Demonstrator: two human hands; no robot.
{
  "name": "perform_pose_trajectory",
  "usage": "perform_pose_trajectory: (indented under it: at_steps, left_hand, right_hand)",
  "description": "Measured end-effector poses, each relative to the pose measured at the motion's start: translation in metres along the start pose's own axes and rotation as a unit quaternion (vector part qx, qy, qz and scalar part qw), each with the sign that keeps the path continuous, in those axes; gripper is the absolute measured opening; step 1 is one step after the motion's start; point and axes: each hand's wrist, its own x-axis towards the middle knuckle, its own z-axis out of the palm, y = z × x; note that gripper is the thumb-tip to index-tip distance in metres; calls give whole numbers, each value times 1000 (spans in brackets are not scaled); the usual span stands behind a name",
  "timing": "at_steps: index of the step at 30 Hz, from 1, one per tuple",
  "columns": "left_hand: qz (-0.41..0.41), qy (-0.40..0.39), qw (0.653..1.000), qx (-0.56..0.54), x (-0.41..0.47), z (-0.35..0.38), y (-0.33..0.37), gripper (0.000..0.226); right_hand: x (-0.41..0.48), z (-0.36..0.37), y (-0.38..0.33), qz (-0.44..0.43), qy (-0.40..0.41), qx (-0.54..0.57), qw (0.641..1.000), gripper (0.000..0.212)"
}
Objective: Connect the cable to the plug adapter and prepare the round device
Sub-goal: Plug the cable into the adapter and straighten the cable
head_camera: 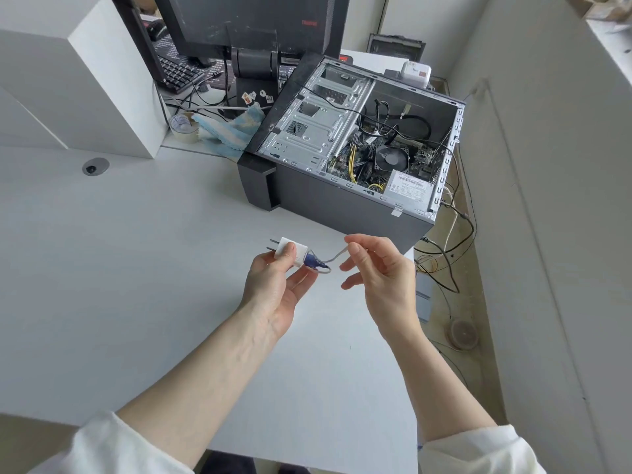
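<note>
My left hand [275,289] holds a small white plug adapter [290,251] above the white desk, its two metal prongs pointing left. A blue connector [314,261] sits in the adapter's right end. From it a thin white cable [337,255] curves right into my right hand [379,275], which pinches it between thumb and forefinger. I cannot tell which object is the round device; a round beige disc [462,334] lies on the floor at the right.
An open black computer case [342,200] lies on its side just behind my hands. A monitor [253,25], keyboard [178,68], tape roll [184,126] and cloth [229,130] are at the back. Loose cables [451,254] hang off the desk's right edge.
</note>
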Motion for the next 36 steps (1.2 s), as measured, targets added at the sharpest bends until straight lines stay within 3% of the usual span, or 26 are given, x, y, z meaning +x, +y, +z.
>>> perform_pose_trajectory:
  at_steps: [8,15,21,28,36]
  left_hand:
    - [-6,-17,1000,15,4,-1,4,10]
    - [3,-20,999,31,9,0,7,9]
    - [12,-29,999,24,13,6,9,10]
    - [-3,-24,1000,-2,15,9,11,17]
    - [-21,-15,999,-43,29,15,15,28]
  right_hand:
    - [10,-12,12,-5,23,-137,990,13]
    - [14,-17,39,18,50,-320,946,21]
    - [0,-18,50,82,-4,-301,950,17]
    - [-14,-19,57,-21,-52,-326,944,13]
    - [-26,-21,68,-53,-95,-374,921,12]
